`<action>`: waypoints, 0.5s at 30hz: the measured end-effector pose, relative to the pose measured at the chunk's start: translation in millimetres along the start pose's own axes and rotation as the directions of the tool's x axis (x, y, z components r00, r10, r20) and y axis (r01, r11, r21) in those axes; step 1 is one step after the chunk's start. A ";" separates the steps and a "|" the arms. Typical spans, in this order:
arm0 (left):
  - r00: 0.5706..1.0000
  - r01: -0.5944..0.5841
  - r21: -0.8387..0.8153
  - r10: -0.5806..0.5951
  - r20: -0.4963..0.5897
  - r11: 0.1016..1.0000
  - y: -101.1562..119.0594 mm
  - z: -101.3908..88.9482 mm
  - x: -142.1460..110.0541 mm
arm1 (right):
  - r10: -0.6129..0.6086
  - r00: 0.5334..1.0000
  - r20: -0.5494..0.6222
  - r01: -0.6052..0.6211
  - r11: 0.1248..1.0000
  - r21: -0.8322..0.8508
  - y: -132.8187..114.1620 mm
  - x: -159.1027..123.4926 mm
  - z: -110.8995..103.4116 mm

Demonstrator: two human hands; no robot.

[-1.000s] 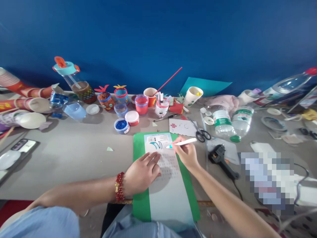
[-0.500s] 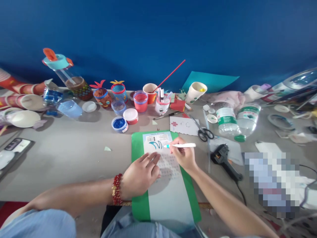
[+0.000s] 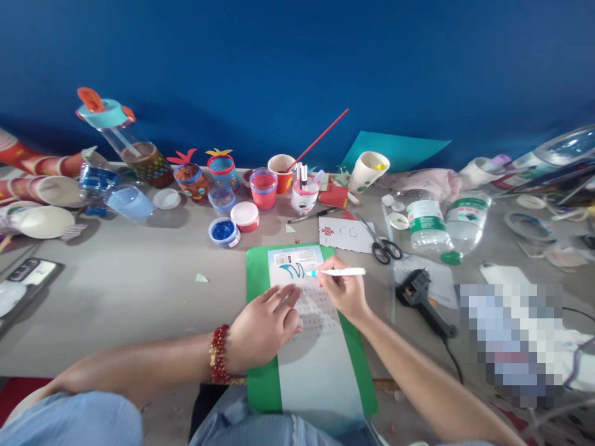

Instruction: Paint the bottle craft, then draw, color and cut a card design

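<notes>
Pinched in the fingers of my right hand (image 3: 344, 288) is a white marker pen (image 3: 346, 271) with a light-blue tip end, pointing left. Its tip meets the upper part of a white printed sheet (image 3: 318, 371), beside a blue curved drawing (image 3: 292, 271) with dark outlines. My left hand (image 3: 264, 325) lies flat on the sheet just below the drawing, fingers stretched out. Under the sheet is a green board (image 3: 257, 272), whose near end overhangs the table's front edge. A red bead bracelet circles my left wrist.
Behind the board stand paint jars (image 3: 224, 231), decorated cups (image 3: 305, 197) and a paper cup with a red stick. To the right lie black scissors (image 3: 387, 251), a glue gun (image 3: 421, 297) and plastic bottles (image 3: 425, 223). A phone (image 3: 35, 279) and a tumbler (image 3: 139, 155) are at the left.
The marker has shifted very slightly left along the drawing. My left hand holds its place on the sheet, and the view has moved a touch.
</notes>
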State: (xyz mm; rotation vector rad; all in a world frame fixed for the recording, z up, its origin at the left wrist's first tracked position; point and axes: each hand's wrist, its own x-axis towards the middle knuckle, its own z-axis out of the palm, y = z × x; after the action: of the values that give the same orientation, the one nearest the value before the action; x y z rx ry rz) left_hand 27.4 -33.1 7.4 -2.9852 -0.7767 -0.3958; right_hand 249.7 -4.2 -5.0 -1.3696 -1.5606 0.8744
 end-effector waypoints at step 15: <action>1.000 0.001 0.009 -0.001 0.026 1.000 0.0 2.0 -1.0 | 0.006 0.999 -0.044 -0.007 0.999 -0.033 1.0 -1.2 0.1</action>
State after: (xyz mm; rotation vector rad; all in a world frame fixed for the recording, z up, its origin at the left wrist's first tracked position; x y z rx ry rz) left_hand 26.9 -33.4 5.3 -2.9874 -0.7797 -0.3539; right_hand 250.1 -5.2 -6.2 -1.4085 -1.5440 0.8206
